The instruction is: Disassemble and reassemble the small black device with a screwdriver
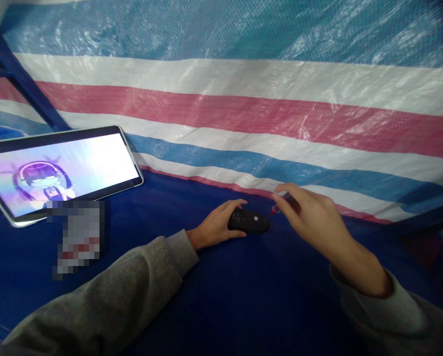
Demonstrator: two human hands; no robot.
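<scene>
A black computer mouse [249, 220] lies belly up on the dark blue cloth surface [243, 296]. My left hand [216, 225] cups its left end, fingers wrapped round it. Just right of the mouse, my right hand [310, 212] pinches a small red tool [276, 207] between thumb and fingers. The red tip points down at the mouse's right end. Grey sleeves cover both my forearms.
A tablet [61, 168] leans at the left, showing a bright cartoon picture. A blurred-out patch [78, 237] lies below it. A striped blue, white and red tarp [243, 99] hangs behind, with a blue metal frame [17, 74] at the upper left.
</scene>
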